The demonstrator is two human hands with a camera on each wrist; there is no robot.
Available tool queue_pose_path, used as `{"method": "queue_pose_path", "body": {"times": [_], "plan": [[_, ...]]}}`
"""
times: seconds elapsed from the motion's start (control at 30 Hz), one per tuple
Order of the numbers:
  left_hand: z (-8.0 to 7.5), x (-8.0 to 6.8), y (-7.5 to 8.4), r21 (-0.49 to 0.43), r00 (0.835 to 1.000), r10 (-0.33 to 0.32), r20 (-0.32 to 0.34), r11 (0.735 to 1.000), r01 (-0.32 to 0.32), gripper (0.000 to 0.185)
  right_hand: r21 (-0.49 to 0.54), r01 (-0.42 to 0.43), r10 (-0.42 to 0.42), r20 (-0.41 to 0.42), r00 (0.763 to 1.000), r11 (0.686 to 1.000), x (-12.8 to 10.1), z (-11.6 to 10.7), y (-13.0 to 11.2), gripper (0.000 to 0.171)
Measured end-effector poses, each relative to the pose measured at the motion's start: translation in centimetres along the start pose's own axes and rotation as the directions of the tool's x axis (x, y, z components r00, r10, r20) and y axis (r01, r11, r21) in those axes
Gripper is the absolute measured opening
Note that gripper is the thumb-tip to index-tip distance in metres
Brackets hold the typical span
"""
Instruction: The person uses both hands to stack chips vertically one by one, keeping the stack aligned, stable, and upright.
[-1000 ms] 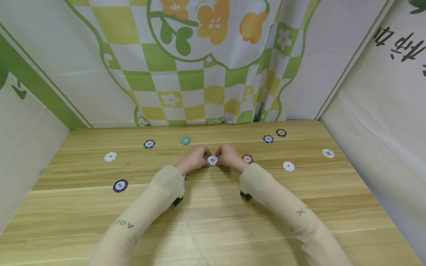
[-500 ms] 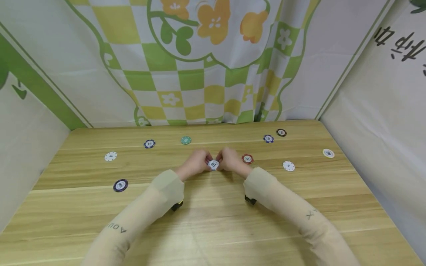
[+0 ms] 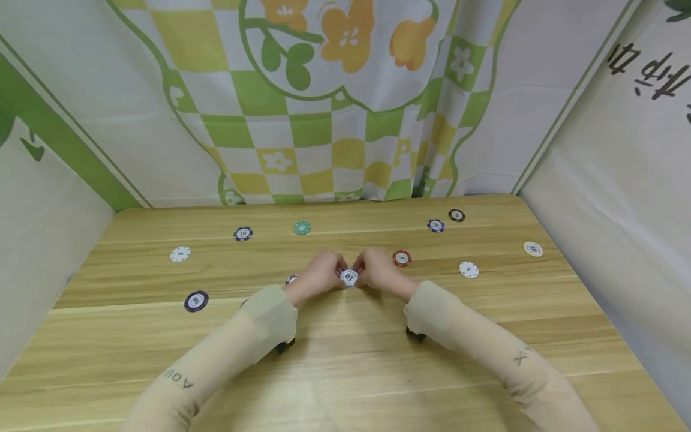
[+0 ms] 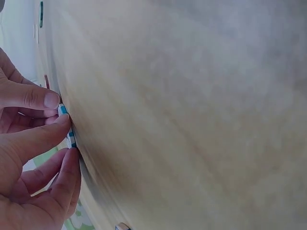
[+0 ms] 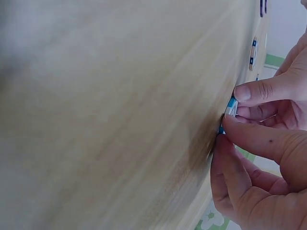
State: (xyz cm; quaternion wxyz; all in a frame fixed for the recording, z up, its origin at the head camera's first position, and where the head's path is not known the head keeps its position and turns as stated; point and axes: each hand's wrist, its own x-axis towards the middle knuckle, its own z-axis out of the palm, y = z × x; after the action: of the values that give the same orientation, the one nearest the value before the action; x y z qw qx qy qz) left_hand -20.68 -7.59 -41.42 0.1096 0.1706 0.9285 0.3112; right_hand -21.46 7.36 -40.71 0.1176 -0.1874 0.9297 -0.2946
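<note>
A white-and-blue poker chip [image 3: 349,277] marked 10 is held between both hands, close over the wooden table [image 3: 345,372]. My left hand [image 3: 323,273] pinches its left edge and my right hand [image 3: 379,273] its right edge. In the left wrist view, thumb and fingers meet the chip's striped rim [image 4: 72,139]; the right wrist view shows the same grip from the other side. Just right of my right hand lies a red chip [image 3: 402,258]. A blue-edged chip [image 3: 291,279] is partly hidden by my left wrist.
More chips lie scattered flat: a purple one [image 3: 196,301], a white one [image 3: 180,254] and a blue one [image 3: 243,234] at left, a green one [image 3: 302,228] behind, several at right including a white one [image 3: 468,269]. A checked curtain [image 3: 313,150] hangs along the back edge.
Both hands have moved toward the body and slightly right, the 10 chip between them. The red chip shows fully now, and the blue-edged chip shows beside the left wrist.
</note>
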Motion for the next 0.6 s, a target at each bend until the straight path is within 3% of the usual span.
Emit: {"method": "queue_pose_path", "body": {"times": [0.2, 0.6], "plan": [[0.4, -0.6, 0.3, -0.018, 1.0, -0.016, 0.007, 1.0, 0.016, 0.026, 0.012, 0.003, -0.003, 0.007, 1.0, 1.0, -0.9, 0.1, -0.2, 0.018], [0.9, -1.8, 0.6, -0.012, 1.0, -0.005, -0.005, 1.0, 0.005, 0.027, 0.031, 0.108, -0.107, -0.031, 0.994, 0.994, -2.1, 0.6, 0.0, 0.017]]}}
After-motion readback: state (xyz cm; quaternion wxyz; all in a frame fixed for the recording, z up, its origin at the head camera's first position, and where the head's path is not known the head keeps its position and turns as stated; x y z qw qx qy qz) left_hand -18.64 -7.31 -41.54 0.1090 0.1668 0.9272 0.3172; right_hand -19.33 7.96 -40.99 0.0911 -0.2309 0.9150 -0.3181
